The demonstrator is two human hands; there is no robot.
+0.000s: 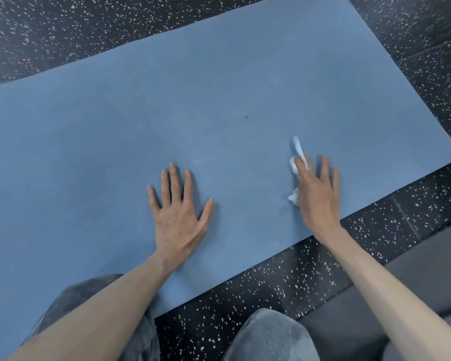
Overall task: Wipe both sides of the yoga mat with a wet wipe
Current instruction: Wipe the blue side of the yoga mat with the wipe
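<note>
Yoga mat (219,100) lies limp and grippy; your flat left hand (178,214) pins it, flat right hand (317,194) presses the soft wet wipe (293,165) near its corner; lift there.

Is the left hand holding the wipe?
No, the left hand lies flat and bare on the mat, while the wipe sits under the right hand.

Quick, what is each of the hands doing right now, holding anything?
Left hand: open, fingers spread, flat on the blue yoga mat.
Right hand: open, straight fingers pressing the white wet wipe onto the mat.
</note>
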